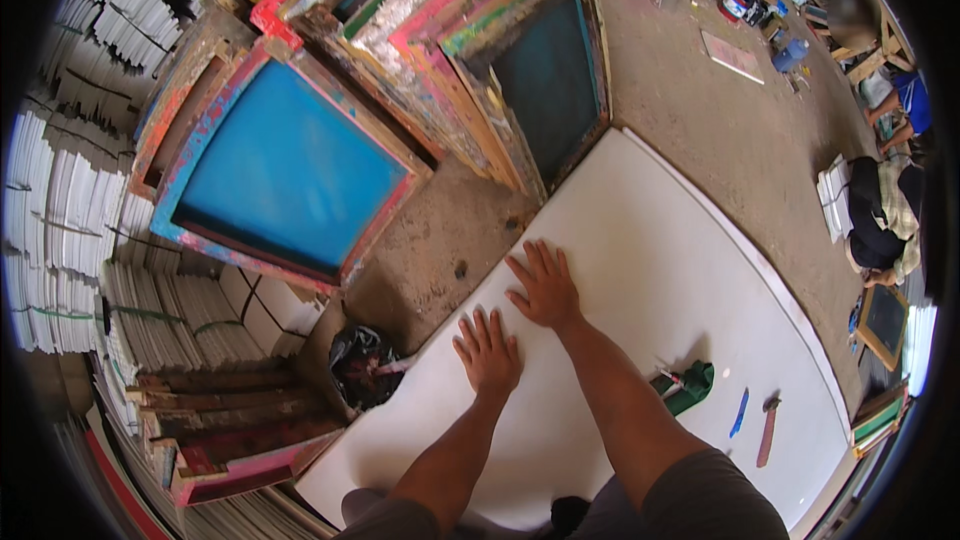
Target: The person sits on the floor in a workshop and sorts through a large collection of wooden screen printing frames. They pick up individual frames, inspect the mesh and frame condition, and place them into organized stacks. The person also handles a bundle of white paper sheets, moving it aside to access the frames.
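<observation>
1. Closest to the wearer, along the lower middle, a large, smooth, white flat sheet (650,230) with a curved-looking far right edge spreads out beneath both hands.
2. On that sheet, close to its left edge, the left hand (489,352) lies palm down, fingers extended and parted, holding nothing.
3. Just beyond it and to the right, the right hand (545,286) is likewise flat on the sheet, fingers wide, grasping nothing. The two hands are apart.
4. Right of the right forearm, a dark green bundle (692,388) rests on the sheet; its material cannot be determined.
5. Further right on the same surface are a slim blue tool (739,413) and, just beside it, a hammer with a reddish-brown handle (767,435).
6. Left of the sheet's edge, a crumpled black plastic bag (360,368) sits near a stack of worn, paint-stained wooden frames (235,420).
7. Past the bag, a paint-spattered wooden frame with a bright blue panel (290,170) leans at a tilt; to its right is a frame with a dark blue-grey panel (550,75).
8. At far left, tied stacks of whitish sheets (60,210) rise high.
9. Across the brown floor (690,110), at far right, another person (897,215) is low down beside a white stack (832,198).
</observation>
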Tool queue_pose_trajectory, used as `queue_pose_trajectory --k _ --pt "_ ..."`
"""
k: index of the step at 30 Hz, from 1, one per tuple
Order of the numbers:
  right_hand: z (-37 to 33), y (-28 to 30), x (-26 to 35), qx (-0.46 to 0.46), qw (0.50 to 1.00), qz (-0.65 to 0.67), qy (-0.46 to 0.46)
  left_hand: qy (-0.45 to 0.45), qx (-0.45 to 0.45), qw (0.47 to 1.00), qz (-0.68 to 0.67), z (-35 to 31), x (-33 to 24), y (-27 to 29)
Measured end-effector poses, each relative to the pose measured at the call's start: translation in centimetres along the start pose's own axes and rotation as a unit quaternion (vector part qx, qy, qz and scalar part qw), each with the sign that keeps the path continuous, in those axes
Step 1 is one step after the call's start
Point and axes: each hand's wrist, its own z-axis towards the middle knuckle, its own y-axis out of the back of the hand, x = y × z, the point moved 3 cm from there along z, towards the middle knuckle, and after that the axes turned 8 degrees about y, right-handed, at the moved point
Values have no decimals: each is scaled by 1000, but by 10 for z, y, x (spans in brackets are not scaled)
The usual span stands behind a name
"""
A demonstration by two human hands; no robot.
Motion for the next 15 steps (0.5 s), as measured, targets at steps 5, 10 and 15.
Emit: queue_pose_trajectory --k 5,10,15 --pt "4 2 0 58 998 5 -12 -88 25 996 -25 28 -5 12" --pt "10 3 -4 96 995 -4 -23 -274 -25 961 -35 89 -18 54" --pt "16 8 -5 81 995 43 -37 -285 120 947 -88 134 -26 84"
